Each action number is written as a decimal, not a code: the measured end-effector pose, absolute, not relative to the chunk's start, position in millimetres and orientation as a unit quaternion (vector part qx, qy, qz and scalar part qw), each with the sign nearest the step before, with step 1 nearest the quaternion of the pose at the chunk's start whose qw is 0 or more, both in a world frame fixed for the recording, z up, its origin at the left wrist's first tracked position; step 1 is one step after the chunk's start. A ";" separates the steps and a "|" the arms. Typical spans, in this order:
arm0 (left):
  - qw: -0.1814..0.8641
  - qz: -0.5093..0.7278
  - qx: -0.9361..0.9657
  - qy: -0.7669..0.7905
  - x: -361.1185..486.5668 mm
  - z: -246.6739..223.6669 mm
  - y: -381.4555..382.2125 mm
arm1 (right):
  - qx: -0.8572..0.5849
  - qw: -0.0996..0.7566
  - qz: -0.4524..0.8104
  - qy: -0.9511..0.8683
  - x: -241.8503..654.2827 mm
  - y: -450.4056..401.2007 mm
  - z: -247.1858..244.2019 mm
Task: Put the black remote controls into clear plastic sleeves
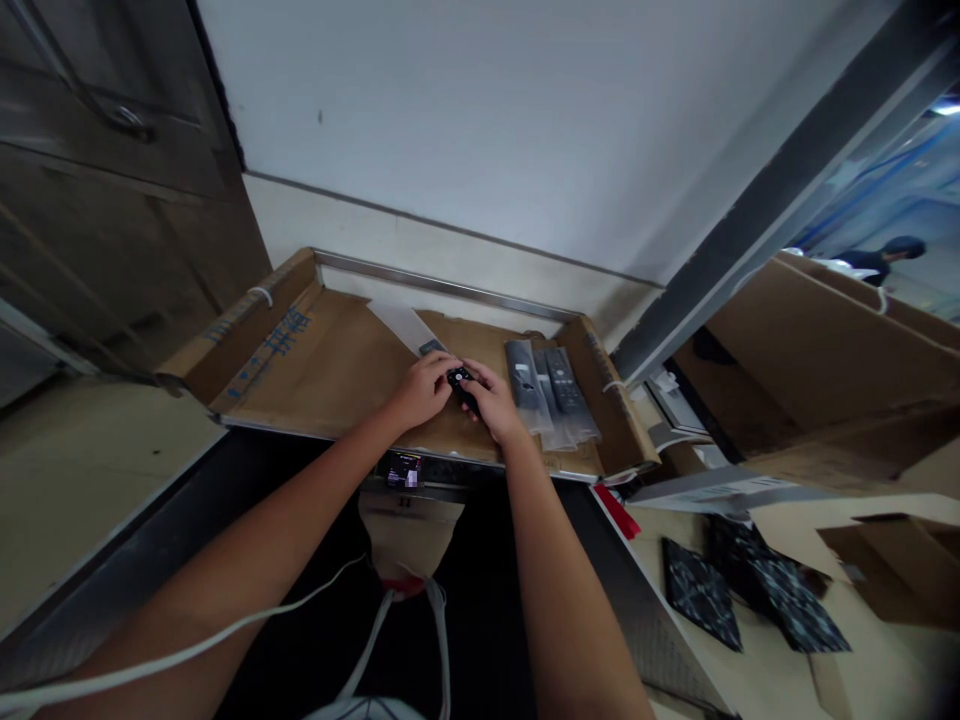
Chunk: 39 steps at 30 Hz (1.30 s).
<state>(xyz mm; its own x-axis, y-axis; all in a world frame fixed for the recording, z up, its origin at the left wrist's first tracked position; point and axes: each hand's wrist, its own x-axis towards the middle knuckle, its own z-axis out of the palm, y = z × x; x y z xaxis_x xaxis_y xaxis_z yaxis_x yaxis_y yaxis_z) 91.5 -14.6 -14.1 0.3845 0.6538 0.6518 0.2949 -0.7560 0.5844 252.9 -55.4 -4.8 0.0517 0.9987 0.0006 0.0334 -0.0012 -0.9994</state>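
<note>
the left hand [424, 388] and the right hand [491, 398] are both closed on one black remote [463, 392], fingers wrapped in with little gap, the right thumb lying over its button face. the remote is held above the cardboard-lined tray [337, 375], tilted with its top toward eleven o'clock and its tail toward five. between ten and eleven o'clock a clear sleeve [401, 325] runs up to the left fingers; whether it touches the remote cannot be told. at three o'clock, near the right hand, bagged remotes [570, 395] lie side by side and partly overlapping in the tray. blue writing [270, 350] marks the cardboard toward nine. at seven, below the tray's near edge, sits a small lit screen [404, 469]. farther out, a red piece [618, 512] and dark patterned bags [701, 592] lie toward four, a big carton [832, 340] stands at three, and a person [881, 262] shows beyond it.
</note>
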 end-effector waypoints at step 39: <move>0.193 0.403 0.816 0.366 96.0 -12.3 -28.1 | -0.674 0.518 0.247 -0.465 237.3 -51.4 -11.3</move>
<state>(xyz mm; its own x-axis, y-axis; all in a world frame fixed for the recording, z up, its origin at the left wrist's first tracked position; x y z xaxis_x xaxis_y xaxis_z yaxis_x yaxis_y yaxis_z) 96.0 -28.1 -12.3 0.4068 0.7529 0.5173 0.4412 -0.6578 0.6104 237.3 -51.4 -11.3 0.4455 0.8828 0.1490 0.3720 -0.0312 -0.9277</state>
